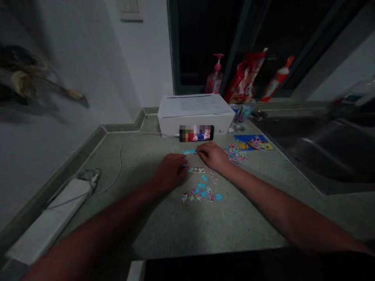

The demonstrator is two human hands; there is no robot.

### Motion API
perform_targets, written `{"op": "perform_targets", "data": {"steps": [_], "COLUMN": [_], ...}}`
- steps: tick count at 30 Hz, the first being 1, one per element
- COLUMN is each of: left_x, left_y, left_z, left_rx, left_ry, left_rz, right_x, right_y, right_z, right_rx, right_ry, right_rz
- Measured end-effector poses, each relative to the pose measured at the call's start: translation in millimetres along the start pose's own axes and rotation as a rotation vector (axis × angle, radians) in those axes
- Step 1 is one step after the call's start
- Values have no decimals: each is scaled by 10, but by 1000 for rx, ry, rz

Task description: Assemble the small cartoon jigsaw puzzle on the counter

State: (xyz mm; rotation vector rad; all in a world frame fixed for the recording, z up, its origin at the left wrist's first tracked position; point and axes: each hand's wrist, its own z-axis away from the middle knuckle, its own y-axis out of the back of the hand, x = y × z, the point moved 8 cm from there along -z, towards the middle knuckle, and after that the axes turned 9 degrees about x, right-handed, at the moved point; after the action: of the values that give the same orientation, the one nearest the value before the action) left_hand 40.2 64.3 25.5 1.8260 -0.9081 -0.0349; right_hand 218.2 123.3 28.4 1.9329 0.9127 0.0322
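Observation:
Small jigsaw puzzle pieces lie on the grey-green countertop between my hands. A joined light-blue strip of pieces [189,152] forms a far edge, and a joined multicoloured strip [197,169] lies nearer. My left hand [171,171] is at the left end of these strips, thumb and fingers curled together around a bit of light blue. At the right end of the blue strip, my right hand [215,156] pinches thumb and forefinger down on what looks like a puzzle piece, mostly hidden. Nearer to me is a scatter of loose blue and patterned pieces [202,191].
A heap of pieces [236,154] and a colourful picture card [253,142] lie right of my right hand. A phone [196,133] leans on a white box [195,106], its cable running left to a power strip [55,218]. A sink [322,148] is at right.

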Motion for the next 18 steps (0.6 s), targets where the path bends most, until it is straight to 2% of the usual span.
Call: {"op": "perform_targets", "data": {"steps": [18], "left_x": [-25], "left_y": [-7], "left_z": [-14], "left_rx": [22], "left_ry": [-9], "left_rz": [2], "right_x": [31], "right_y": [-31], "right_z": [17], "right_rx": [-3], "right_ry": [7], "right_rz": [-16]}}
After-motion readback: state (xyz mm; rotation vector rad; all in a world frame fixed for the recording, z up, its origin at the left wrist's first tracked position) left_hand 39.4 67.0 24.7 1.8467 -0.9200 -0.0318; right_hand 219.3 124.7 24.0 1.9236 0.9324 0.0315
